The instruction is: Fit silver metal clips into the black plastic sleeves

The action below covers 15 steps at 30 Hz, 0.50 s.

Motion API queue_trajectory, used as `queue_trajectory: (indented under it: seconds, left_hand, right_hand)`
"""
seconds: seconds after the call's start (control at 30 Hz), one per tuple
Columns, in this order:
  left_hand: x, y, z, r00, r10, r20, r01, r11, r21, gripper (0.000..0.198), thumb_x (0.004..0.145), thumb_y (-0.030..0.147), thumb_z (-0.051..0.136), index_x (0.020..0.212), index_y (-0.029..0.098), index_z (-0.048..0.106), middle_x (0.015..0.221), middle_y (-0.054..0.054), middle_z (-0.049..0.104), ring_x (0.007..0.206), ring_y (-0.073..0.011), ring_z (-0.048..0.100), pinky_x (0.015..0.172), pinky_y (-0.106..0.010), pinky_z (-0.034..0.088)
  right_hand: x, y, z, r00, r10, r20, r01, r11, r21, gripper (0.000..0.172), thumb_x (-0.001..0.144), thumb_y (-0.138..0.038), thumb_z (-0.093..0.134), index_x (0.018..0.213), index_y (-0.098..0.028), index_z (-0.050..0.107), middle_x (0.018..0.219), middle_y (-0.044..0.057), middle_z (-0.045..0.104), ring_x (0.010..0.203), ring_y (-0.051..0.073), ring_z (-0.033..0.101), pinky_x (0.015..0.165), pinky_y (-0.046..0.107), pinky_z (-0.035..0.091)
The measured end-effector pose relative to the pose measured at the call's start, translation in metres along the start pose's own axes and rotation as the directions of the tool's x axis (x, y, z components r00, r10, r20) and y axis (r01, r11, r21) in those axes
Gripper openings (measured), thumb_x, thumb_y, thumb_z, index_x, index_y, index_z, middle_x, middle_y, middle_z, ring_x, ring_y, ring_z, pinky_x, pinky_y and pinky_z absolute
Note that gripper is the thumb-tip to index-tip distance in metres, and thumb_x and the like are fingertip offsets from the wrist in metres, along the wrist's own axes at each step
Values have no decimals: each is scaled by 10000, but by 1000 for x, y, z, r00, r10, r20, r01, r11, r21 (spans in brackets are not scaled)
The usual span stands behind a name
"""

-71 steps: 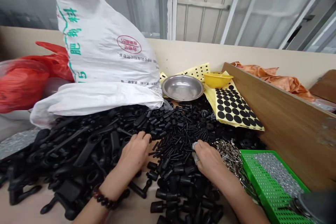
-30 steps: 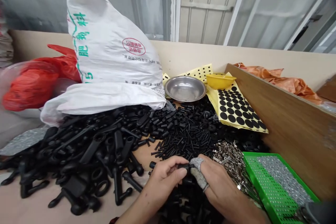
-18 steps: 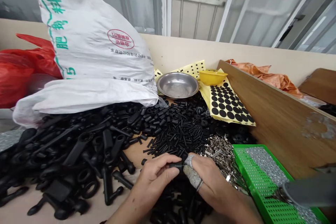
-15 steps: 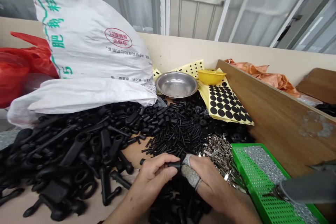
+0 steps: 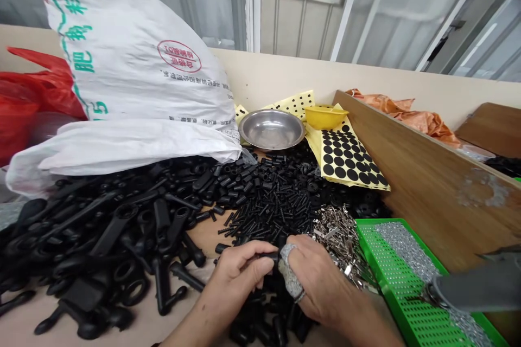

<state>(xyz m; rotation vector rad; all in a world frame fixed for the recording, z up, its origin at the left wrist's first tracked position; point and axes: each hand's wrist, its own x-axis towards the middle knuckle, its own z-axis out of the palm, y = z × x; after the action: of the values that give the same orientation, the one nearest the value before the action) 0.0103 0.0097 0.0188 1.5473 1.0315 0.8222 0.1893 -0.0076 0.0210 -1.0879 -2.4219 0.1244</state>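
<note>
At the bottom middle, my left hand (image 5: pixel 240 274) pinches a short black plastic piece (image 5: pixel 268 255) between thumb and forefinger. My right hand (image 5: pixel 319 282), with grey wrapping (image 5: pixel 290 276) around its finger and thumb, closes on the right end of the same piece. The fingers hide much of that end. Right behind both hands lies a heap of small ribbed black plugs (image 5: pixel 277 209). Small metal clips (image 5: pixel 340 227) are piled beyond my right hand. Larger black handle-shaped parts (image 5: pixel 163 222) spread out left of my left hand, and more black parts lie under both hands.
A green perforated tray (image 5: pixel 366 236) holding small silver screws stands at right, with a grey power-tool tip (image 5: pixel 456 290) over it. A wooden board (image 5: pixel 415 173) borders that side. Behind are a white sack (image 5: pixel 142 59), metal bowl (image 5: pixel 272 129), yellow bowl (image 5: pixel 325 117) and sticker sheets (image 5: pixel 345 160).
My right hand has turned at the wrist, showing more of its back, while still gripping the piece. My left hand keeps its pinch in nearly the same place. The view has shifted slightly.
</note>
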Motion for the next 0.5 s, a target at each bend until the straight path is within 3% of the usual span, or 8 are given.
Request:
queue_trajectory:
  seconds: [0.1, 0.2, 0.3, 0.5]
  left_hand:
    - [-1, -3, 4, 996, -84, 28, 86, 990, -109, 256, 763, 344, 530, 853, 145, 663, 572, 16, 565, 447, -98, 467, 416, -188, 359]
    - [-4, -6, 9, 999, -38, -1, 38, 996, -84, 252, 788, 346, 517, 854, 148, 658, 559, 23, 549, 462, -103, 471, 436, -193, 367]
    - [-5, -8, 10, 998, 45, -45, -43, 998, 37, 224, 825, 309, 492, 886, 175, 661, 550, 28, 561, 506, -123, 511, 486, -205, 399]
    - [8, -9, 6, 968, 227, -109, -181, 928, 327, 170, 805, 250, 540, 891, 207, 680, 785, -35, 673, 714, -187, 610, 657, -268, 471]
  right_hand:
    - [-1, 0, 2, 1000, -6, 0, 6, 1000, -19, 174, 782, -78, 336, 705, -182, 451, 687, 49, 466, 628, 187, 401, 576, 305, 321]
    - [-3, -2, 5, 1000, 28, 5, -29, 999, 31, 168, 781, -80, 326, 730, -180, 451, 696, 53, 483, 647, 193, 425, 596, 311, 347]
    - [-3, -3, 4, 992, 110, 63, -116, 989, 90, 169, 786, -69, 334, 749, -188, 449, 726, 43, 507, 683, 184, 467, 650, 304, 386]
    - [0, 11, -10, 937, 303, 172, -334, 922, 196, 231, 764, -32, 391, 858, -217, 492, 869, 11, 577, 811, 157, 533, 714, 259, 422]
